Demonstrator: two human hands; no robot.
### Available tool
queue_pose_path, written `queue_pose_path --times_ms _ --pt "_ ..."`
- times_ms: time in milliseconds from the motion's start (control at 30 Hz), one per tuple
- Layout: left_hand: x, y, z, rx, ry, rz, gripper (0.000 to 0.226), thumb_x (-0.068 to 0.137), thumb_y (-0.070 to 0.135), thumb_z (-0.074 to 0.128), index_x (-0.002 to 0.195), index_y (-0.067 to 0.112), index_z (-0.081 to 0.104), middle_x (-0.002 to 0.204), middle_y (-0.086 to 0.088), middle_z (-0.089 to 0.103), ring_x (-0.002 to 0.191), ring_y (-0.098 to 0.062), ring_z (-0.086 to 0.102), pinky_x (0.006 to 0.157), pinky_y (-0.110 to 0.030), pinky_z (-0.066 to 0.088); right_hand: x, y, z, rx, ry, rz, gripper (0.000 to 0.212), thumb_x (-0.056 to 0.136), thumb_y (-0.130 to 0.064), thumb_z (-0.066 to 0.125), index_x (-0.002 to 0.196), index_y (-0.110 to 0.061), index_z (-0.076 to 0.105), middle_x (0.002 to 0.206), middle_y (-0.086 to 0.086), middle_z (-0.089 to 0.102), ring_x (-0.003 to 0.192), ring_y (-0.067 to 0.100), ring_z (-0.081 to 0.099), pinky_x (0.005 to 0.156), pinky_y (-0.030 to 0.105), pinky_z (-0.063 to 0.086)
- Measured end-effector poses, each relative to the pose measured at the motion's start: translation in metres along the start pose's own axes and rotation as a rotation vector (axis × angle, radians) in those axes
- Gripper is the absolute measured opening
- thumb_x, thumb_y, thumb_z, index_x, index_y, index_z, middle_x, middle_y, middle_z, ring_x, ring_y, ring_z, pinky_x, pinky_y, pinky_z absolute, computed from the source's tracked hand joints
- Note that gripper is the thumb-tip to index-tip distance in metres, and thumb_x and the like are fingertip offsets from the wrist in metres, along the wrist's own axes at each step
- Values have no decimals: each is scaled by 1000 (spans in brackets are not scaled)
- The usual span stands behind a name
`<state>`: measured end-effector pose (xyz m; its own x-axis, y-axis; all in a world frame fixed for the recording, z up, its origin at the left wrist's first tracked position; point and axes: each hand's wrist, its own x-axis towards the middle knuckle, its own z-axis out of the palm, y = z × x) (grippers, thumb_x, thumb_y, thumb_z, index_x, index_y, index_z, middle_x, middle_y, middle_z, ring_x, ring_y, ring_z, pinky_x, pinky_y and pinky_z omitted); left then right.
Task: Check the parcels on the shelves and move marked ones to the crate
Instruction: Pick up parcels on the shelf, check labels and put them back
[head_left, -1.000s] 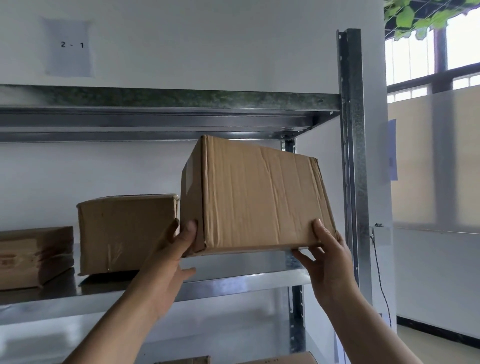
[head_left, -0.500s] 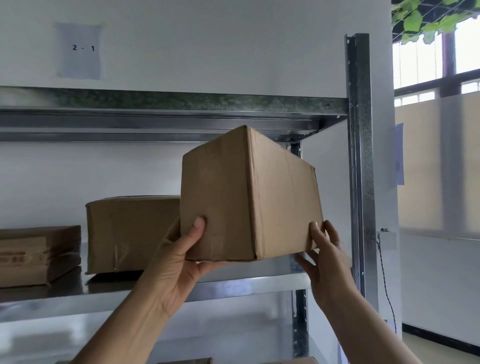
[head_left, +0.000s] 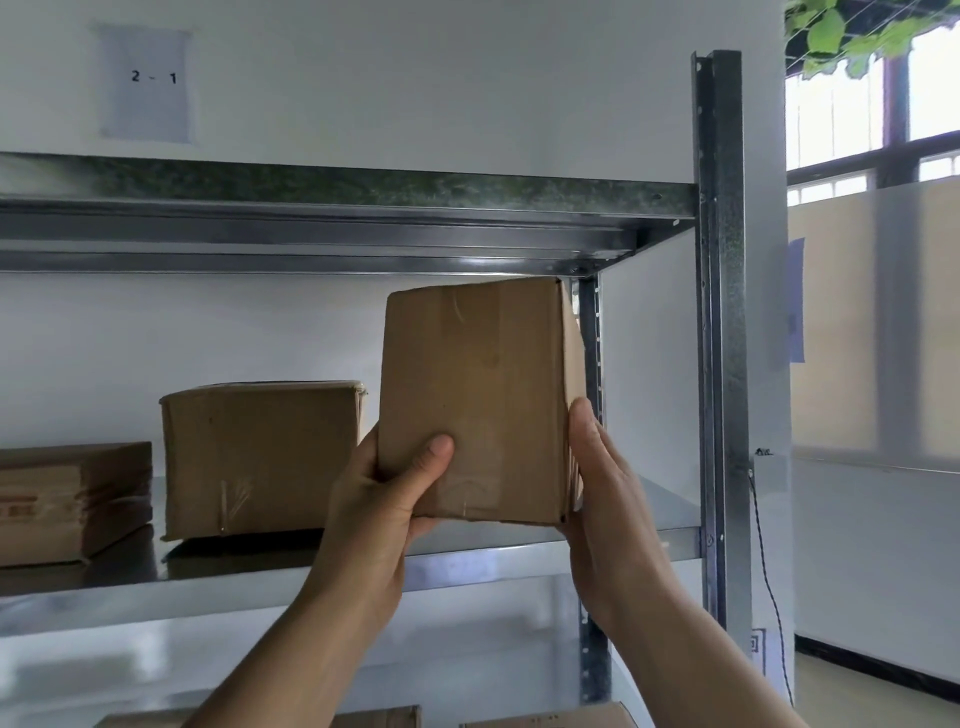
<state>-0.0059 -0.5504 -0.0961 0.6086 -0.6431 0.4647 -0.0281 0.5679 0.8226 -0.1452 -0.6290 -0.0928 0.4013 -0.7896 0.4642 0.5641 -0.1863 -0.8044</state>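
I hold a brown cardboard parcel (head_left: 475, 400) in the air in front of the metal shelf (head_left: 519, 561), near its right end. A narrow taped face is turned toward me, and I see no mark on it. My left hand (head_left: 382, 512) grips its lower left corner with the thumb across the front. My right hand (head_left: 605, 499) clasps its lower right side. Two more brown parcels rest on the same shelf: a medium one (head_left: 260, 460) just left of my hands and a flatter one (head_left: 72, 501) at the far left edge.
The shelf board above (head_left: 337, 218) hangs close over the held parcel. A steel upright (head_left: 719, 322) stands to the right. A paper label "2 - 1" (head_left: 148, 83) is on the wall. Tops of more boxes (head_left: 550, 717) show on the lower shelf. No crate is in view.
I have turned the held parcel counter-clockwise, so its wide side went from facing me to a narrow taped end facing me. My hands moved closer together along its bottom edge.
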Motion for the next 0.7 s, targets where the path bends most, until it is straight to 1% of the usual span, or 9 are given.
queue_pose_path --times_ms 67,133,233,333,400,467,533,633,700 --pt "-3 0 3 53 26 31 70 55 46 82 121 32 65 110 11 76 104 -18 72 91 -52 57 -4 0 2 10 -30 2 89 69 -72 74 146 -33 52 135 -12 67 121 11 66 106 45 52" --pt "-8 1 6 111 31 70 70 57 49 84 123 35 64 110 14 74 103 -14 71 92 -48 58 -4 4 3 41 11 -7 93 66 -62 86 146 -29 52 136 -5 67 120 17 67 103 46 54" --pt "-14 5 9 181 -26 126 58 70 48 80 124 40 63 113 19 72 104 -5 69 95 -39 55 -1 6 -3 150 127 -65 53 78 -36 80 126 -17 69 119 4 76 110 25 72 94 44 57" --pt "-19 10 10 207 -115 136 52 75 57 63 126 46 63 121 27 68 113 5 63 102 -32 49 0 6 -14 236 236 -94 34 81 -35 73 108 -16 76 110 4 78 102 25 74 75 38 63" --pt "-22 10 11 217 -139 146 52 79 60 55 127 42 65 124 28 66 118 9 58 99 -27 50 1 5 -19 276 270 -101 28 83 -36 71 103 -17 77 105 -1 79 96 20 75 64 31 62" --pt "-21 10 11 233 -118 169 42 86 52 53 122 39 68 122 29 67 117 11 57 100 -24 48 3 5 -23 313 295 -94 28 85 -37 71 103 -16 76 102 -4 80 94 18 74 59 27 60" --pt "-18 9 10 262 -107 188 26 98 32 55 118 38 70 119 27 69 115 12 58 103 -21 43 6 4 -26 337 324 -74 36 86 -40 70 112 -15 75 105 -4 79 98 21 72 62 30 59" --pt "-13 7 10 337 -95 222 41 97 2 58 112 36 73 113 17 73 106 8 63 89 -9 46 9 4 -31 369 340 -49 37 86 -42 70 112 -16 75 109 -3 78 101 24 70 72 37 56" --pt "-9 6 9 393 -56 267 44 91 -4 63 109 35 72 111 4 73 98 3 66 81 -7 47 9 5 -33 387 318 -35 36 84 -44 71 109 -19 75 112 -2 78 104 25 70 83 44 56"
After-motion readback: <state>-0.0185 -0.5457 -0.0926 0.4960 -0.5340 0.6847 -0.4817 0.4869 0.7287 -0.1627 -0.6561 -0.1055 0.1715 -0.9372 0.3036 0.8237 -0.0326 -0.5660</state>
